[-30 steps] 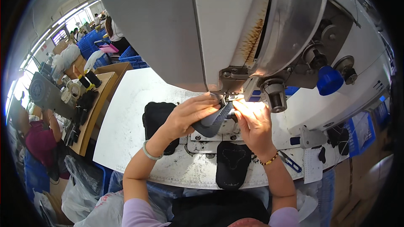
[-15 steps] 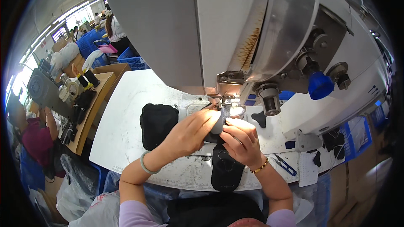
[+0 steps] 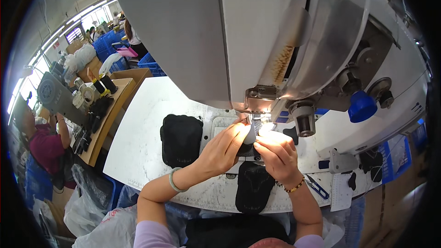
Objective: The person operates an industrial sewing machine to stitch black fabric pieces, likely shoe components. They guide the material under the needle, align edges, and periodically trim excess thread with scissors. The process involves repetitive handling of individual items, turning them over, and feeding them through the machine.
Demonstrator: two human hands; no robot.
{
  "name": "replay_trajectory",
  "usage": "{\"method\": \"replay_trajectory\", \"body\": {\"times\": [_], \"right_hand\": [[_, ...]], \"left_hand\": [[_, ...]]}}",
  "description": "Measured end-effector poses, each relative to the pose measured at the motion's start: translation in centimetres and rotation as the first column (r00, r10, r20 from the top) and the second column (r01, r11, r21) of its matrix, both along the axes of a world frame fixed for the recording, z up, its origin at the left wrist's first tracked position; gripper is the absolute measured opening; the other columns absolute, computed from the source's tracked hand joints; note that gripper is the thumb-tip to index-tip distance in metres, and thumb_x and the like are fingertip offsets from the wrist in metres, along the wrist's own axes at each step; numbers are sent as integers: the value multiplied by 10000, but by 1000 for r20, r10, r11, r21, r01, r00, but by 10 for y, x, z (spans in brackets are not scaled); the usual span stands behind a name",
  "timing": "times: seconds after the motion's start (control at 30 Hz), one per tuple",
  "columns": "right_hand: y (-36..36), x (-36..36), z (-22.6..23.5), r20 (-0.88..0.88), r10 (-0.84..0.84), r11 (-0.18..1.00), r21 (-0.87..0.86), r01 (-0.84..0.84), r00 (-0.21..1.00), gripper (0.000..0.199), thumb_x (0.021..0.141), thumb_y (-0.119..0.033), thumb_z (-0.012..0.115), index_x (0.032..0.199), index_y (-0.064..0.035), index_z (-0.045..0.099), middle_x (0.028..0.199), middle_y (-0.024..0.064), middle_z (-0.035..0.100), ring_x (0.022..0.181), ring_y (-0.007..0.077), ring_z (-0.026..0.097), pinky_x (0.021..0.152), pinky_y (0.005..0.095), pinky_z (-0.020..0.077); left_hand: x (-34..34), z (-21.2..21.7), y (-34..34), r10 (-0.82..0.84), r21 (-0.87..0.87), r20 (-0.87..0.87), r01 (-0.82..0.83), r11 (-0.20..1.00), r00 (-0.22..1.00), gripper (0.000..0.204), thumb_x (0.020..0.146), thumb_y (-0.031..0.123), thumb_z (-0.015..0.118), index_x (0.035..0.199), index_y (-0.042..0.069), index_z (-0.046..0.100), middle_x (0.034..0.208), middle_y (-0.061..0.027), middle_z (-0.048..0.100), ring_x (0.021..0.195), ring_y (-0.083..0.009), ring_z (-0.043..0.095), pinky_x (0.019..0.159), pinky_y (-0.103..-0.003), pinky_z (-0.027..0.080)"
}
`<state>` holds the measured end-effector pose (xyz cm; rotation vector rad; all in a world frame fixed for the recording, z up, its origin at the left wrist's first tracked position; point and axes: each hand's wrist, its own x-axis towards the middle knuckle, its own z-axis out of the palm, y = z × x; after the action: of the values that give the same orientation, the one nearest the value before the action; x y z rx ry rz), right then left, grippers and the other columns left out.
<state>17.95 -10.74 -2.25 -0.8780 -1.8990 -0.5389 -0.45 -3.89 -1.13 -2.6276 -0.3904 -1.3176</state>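
Both of my hands are at the sewing machine's needle area [image 3: 258, 117], under its bright lamp. My left hand [image 3: 223, 149] has its fingers closed on the left edge of a small grey fabric piece [image 3: 250, 136]. From the other side, my right hand [image 3: 279, 157] pinches the same piece with thumb and fingertips. The piece's far end is lost in glare beneath the machine head. Left of my left hand lies a stack of black padded pieces [image 3: 181, 141]. A black padded piece with a stitched outline [image 3: 253, 188] rests below my hands, near the table's front edge.
The large grey-white machine head [image 3: 183, 36] overhangs the white table [image 3: 133, 142]. Blue thread snips [image 3: 318, 188] and a white card [image 3: 341, 193] lie at the right. Plastic bags [image 3: 94, 220] hang below the left edge. A co-worker in a maroon top [image 3: 48, 149] sits beyond.
The view has shifted, so machine, table and hands appear farther right and slightly lower. My hands stay on the grey piece at the needle, with little movement relative to the machine.
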Motion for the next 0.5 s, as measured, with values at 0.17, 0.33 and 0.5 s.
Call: {"method": "replay_trajectory", "body": {"times": [0.17, 0.33, 0.5], "right_hand": [[3, -1, 2, -16, -22, 1000, -13, 22, 1000, 276, 744, -45, 655, 1019, -60, 659, 1077, 5, 633, 876, 108, 587, 794, 289, 422], [5, -4, 1, -35, -49, 998, -46, 48, 998, 297, 740, -46, 657, 1035, -74, 667, 1036, -13, 638, 850, 106, 580, 811, 300, 425], [7, -7, -1, -48, -112, 991, -73, 108, 993, 330, 736, -49, 674, 1060, -113, 672, 944, -38, 598, 840, 117, 573, 826, 306, 423]], "left_hand": [[0, -5, 8, -22, -9, 19, 22, 1000, 1000, 481, 653, -125, 535, 1134, -115, 516, 1129, -248, 536, 1071, -371, 580, 871, -383, 522], [-3, -4, 17, -66, -75, 4, 66, 995, 998, 494, 658, -125, 542, 1149, -99, 494, 1167, -243, 532, 1076, -367, 580, 872, -377, 520], [-2, -6, 25, -79, -132, 58, 86, 988, 995, 499, 649, -134, 550, 1142, -66, 509, 1160, -216, 548, 1043, -352, 591, 839, -360, 535]]}}
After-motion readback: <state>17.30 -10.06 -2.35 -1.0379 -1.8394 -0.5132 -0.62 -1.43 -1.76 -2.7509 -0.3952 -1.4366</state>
